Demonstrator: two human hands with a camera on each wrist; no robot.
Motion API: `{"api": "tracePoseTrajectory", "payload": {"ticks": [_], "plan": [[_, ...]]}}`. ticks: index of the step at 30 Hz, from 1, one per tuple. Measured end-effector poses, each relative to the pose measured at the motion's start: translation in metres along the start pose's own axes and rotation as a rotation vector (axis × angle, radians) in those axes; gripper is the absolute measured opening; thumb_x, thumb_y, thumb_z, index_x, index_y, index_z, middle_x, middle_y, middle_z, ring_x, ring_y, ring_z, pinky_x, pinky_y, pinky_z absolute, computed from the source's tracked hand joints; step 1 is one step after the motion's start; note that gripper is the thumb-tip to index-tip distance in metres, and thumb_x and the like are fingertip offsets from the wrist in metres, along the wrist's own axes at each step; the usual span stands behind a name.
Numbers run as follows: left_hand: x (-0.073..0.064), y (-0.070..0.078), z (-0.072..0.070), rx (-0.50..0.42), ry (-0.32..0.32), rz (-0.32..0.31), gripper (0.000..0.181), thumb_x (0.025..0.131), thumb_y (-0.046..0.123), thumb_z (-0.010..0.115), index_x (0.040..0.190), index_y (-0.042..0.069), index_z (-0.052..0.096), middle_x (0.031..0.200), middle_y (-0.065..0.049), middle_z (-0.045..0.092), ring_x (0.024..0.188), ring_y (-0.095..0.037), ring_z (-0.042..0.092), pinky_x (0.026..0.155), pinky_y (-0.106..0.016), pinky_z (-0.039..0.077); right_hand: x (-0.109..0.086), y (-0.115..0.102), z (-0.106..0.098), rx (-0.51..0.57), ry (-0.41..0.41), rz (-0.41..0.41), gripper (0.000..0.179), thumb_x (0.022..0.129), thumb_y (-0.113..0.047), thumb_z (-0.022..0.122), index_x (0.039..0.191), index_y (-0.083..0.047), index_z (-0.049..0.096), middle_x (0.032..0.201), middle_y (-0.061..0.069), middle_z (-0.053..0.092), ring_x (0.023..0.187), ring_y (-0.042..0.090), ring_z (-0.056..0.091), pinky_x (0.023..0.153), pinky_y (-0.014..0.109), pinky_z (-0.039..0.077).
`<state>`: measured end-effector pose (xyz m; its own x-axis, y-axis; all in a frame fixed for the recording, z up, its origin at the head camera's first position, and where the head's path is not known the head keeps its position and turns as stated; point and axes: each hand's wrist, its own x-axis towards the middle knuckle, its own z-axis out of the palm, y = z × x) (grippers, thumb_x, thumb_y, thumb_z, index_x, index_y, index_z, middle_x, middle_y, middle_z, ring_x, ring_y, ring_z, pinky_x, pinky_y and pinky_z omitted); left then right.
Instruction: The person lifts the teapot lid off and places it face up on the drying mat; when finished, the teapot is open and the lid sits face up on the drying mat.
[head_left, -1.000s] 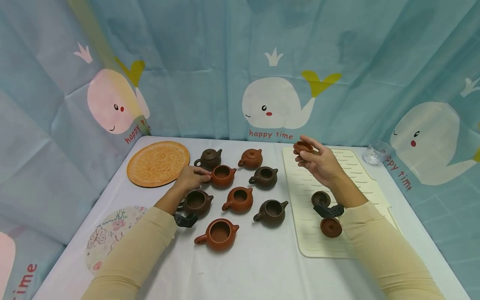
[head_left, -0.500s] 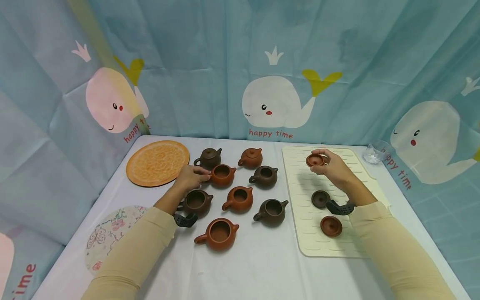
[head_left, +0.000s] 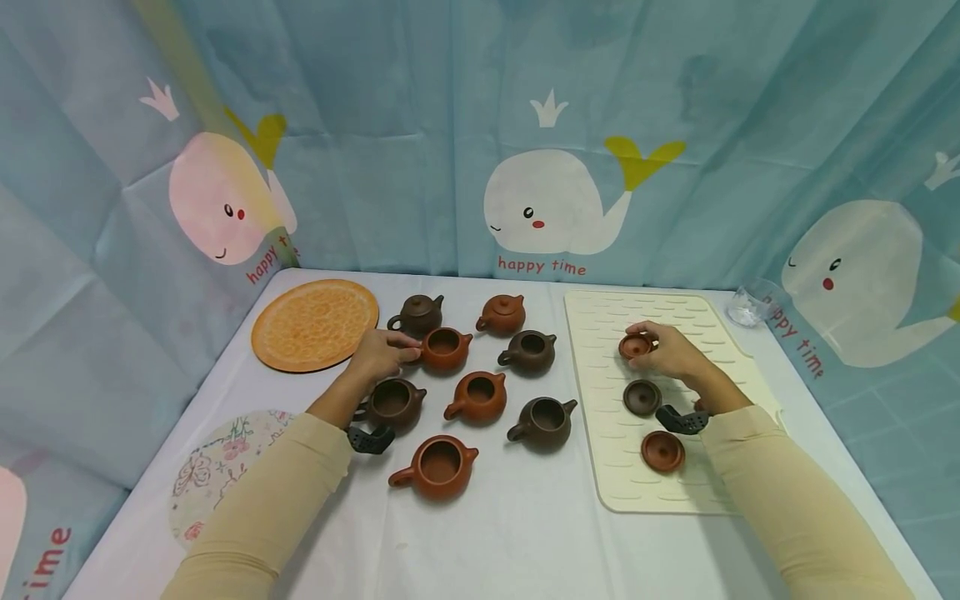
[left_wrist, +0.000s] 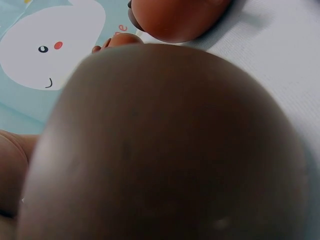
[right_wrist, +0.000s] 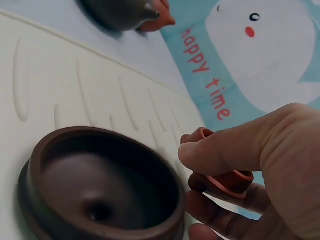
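My left hand [head_left: 384,354] pinches the handle side of a red-brown lidless teapot [head_left: 444,350]; the handle is hidden by the fingers. Close below that hand stands a dark brown open teapot [head_left: 392,404], whose blurred body [left_wrist: 165,145] fills most of the left wrist view. Between thumb and fingers, my right hand [head_left: 670,354] holds a small red-brown teapot lid [head_left: 636,346], hollow side up, low over the cream ridged mat [head_left: 600,467]. A dark lid [head_left: 642,397] and another red-brown lid [head_left: 663,451] lie hollow side up on the mat, nearer the front.
Two lidded teapots, one dark [head_left: 420,315] and one red-brown [head_left: 502,315], stand at the back. Several open teapots stand around the middle. A round orange mat [head_left: 315,325] and a flowered round mat [head_left: 225,467] lie left; a clear cup [head_left: 746,307] stands back right.
My right hand has brought the red-brown lid from above the mat's back edge down and towards me, closer to the dark lid. The left hand stays at the same teapot.
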<state>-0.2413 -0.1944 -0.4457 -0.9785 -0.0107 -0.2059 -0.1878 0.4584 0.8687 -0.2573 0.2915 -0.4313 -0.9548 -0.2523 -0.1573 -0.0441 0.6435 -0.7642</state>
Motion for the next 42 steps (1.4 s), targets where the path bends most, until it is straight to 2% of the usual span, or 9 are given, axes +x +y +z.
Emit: {"api": "tracePoseTrajectory", "payload": {"ticks": [10,16,21,29,36,42], "plan": [[0.001,-0.001,0.000,-0.013,0.001,0.000,0.018,0.087,0.013,0.073,0.103,0.006,0.075,0.111,-0.012,0.062,0.089,-0.022,0.056,0.070,-0.035,0.050,0.003,0.012,0.008,-0.036,-0.013,-0.034,0.061,0.081,0.000,0.073,0.135,0.006,0.046,0.107,0.026,0.052,0.090,0.031,0.054,0.071,0.035,0.046],[0.000,0.001,0.000,-0.029,0.004,-0.010,0.017,0.088,0.011,0.072,0.103,0.006,0.075,0.114,-0.012,0.061,0.091,-0.024,0.055,0.075,-0.041,0.051,0.003,0.011,0.009,-0.052,-0.028,-0.042,0.063,0.082,0.000,0.071,0.138,0.006,0.043,0.108,0.027,0.053,0.092,0.032,0.054,0.071,0.036,0.046],[0.001,0.002,0.001,-0.031,0.004,-0.015,0.017,0.088,0.011,0.072,0.104,0.006,0.074,0.115,-0.011,0.061,0.093,-0.024,0.054,0.075,-0.040,0.051,0.003,0.011,0.010,-0.073,-0.030,-0.073,0.064,0.082,0.000,0.071,0.138,0.008,0.042,0.109,0.027,0.055,0.092,0.033,0.055,0.072,0.038,0.046],[0.003,0.002,0.000,-0.029,0.006,-0.023,0.018,0.088,0.013,0.073,0.104,0.007,0.074,0.115,-0.011,0.060,0.091,-0.024,0.052,0.072,-0.037,0.050,0.002,0.012,0.008,-0.066,-0.019,-0.056,0.063,0.087,-0.012,0.072,0.141,0.004,0.042,0.108,0.025,0.052,0.092,0.033,0.054,0.073,0.040,0.045],[0.004,0.001,0.001,-0.023,0.009,-0.014,0.016,0.088,0.012,0.072,0.103,0.006,0.075,0.112,-0.011,0.061,0.088,-0.023,0.053,0.071,-0.037,0.050,-0.003,0.007,0.003,-0.109,0.038,-0.013,0.063,0.095,-0.037,0.061,0.142,0.000,0.042,0.121,0.030,0.050,0.106,0.041,0.052,0.081,0.048,0.045],[0.003,0.000,0.001,-0.008,0.004,-0.004,0.018,0.088,0.013,0.072,0.103,0.005,0.074,0.107,-0.012,0.062,0.085,-0.022,0.055,0.070,-0.039,0.049,-0.011,-0.004,-0.007,-0.076,0.078,0.002,0.068,0.097,-0.051,0.052,0.143,-0.003,0.041,0.123,0.028,0.050,0.105,0.041,0.053,0.080,0.050,0.046]]}}
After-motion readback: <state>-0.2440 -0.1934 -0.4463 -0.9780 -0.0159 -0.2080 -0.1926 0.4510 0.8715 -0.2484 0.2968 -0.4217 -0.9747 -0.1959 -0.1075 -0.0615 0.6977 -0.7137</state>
